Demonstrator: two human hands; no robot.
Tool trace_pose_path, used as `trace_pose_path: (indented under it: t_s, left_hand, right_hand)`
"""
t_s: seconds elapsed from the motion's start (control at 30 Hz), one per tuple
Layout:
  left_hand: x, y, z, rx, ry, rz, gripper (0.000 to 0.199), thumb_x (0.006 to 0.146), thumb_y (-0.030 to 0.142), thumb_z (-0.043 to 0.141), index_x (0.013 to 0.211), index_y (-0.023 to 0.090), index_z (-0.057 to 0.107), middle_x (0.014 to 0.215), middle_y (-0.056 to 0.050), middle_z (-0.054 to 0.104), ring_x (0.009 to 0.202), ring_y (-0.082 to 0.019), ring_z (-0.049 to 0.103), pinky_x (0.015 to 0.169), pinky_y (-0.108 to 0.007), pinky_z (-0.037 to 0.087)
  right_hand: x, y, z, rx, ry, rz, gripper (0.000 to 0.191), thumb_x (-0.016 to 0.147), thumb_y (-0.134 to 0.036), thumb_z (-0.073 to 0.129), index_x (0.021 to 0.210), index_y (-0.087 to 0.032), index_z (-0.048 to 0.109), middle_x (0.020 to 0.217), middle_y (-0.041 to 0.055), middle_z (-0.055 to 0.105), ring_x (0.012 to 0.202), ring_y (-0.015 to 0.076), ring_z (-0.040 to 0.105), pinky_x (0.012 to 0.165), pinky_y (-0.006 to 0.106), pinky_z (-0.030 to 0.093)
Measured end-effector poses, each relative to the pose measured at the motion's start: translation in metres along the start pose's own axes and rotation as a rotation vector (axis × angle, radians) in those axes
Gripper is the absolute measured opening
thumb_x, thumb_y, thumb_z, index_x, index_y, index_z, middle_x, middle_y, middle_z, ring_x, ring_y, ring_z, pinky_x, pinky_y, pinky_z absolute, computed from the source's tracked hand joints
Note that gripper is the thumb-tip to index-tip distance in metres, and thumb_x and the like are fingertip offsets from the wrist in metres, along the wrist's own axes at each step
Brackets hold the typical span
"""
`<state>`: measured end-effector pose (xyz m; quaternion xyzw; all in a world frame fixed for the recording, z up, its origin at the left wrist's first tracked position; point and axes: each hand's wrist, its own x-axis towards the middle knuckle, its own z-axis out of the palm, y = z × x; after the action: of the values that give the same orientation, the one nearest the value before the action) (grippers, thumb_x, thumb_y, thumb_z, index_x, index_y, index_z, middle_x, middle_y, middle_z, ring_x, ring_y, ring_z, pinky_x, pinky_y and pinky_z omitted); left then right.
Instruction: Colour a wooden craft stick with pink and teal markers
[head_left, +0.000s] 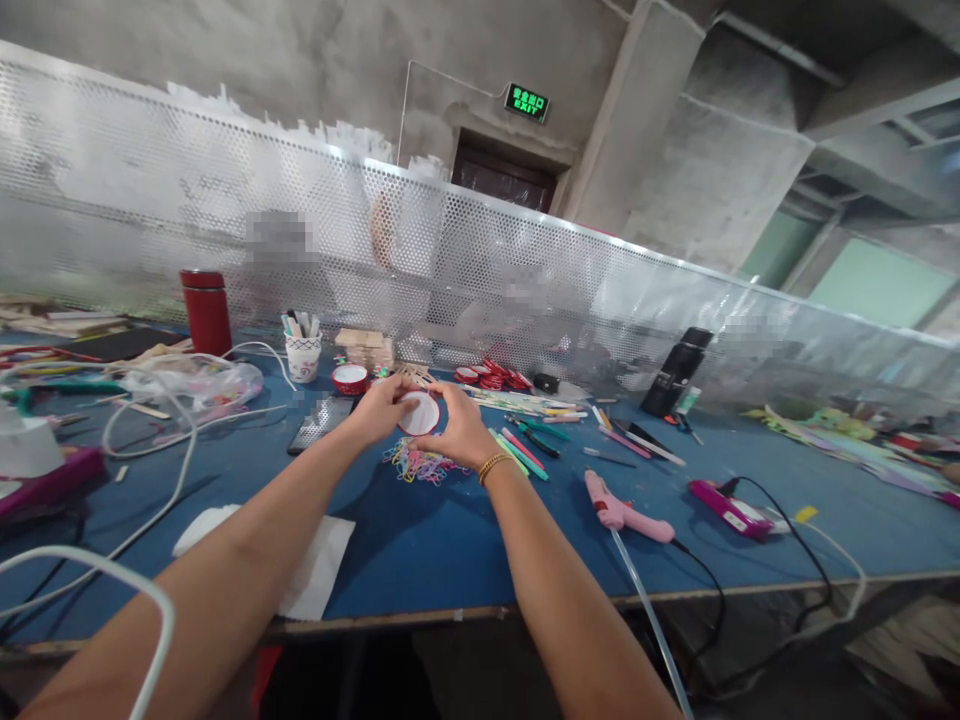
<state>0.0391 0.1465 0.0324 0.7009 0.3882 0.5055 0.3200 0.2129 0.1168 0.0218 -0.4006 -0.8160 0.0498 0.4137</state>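
Note:
Between my two hands is a small round white disc with a red rim (418,413), its white face toward me. My left hand (382,405) grips its left edge with thumb and fingers. On the opposite side my right hand (457,430) curls around the disc, fingers at its top edge and thumb near its lower edge. A loose pile of colourful paper clips (424,465) lies on the blue tabletop just below the disc. Another red-sided round piece with a white top (350,377) sits left of my left hand, near a phone (319,424).
A pink glue gun (626,510) and purple power strip (731,508) lie to the right, with cords over the table edge. Markers (525,455) and pliers (540,437) are beside my right hand. At the back stand a red flask (206,312), pen cup (303,357) and perforated screen (337,230).

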Motion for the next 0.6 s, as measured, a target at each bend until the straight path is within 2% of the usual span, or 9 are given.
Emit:
trace_pose_path:
  t_s: [0.2,0.43,0.6]
  left_hand:
    - [-0.0020,0.0037,-0.0015,-0.043,-0.004,-0.025,0.024,0.068,0.024,0.067,0.089,0.015,0.059,0.072,0.002,0.062,0.065,-0.013,0.056,0.063,-0.025,0.045]
    - [-0.0041,0.0088,0.0021,-0.014,-0.035,-0.030,0.019,0.068,0.018,0.066,0.086,0.016,0.059,0.074,0.002,0.064,0.067,-0.012,0.057,0.064,-0.024,0.045]
    - [-0.0048,0.0105,0.0024,-0.027,-0.062,-0.044,0.017,0.069,0.020,0.065,0.084,0.016,0.058,0.071,0.002,0.063,0.065,-0.012,0.056,0.060,-0.023,0.044]
  right_hand:
    - [-0.0004,0.0000,-0.0013,-0.046,0.002,-0.004,0.082,0.058,-0.046,0.085,0.127,-0.025,0.048,0.130,0.0098,0.055,0.121,0.0297,0.051,0.102,0.047,0.035]
    - [0.0000,-0.0013,-0.0006,-0.042,-0.012,-0.021,0.081,0.057,-0.044,0.085,0.126,-0.023,0.048,0.126,0.0090,0.056,0.118,0.0290,0.052,0.101,0.046,0.034]
    - [0.0002,0.0002,0.0001,-0.032,-0.030,-0.015,0.080,0.057,-0.042,0.085,0.125,-0.023,0.048,0.124,0.0089,0.057,0.114,0.0285,0.054,0.100,0.046,0.035]
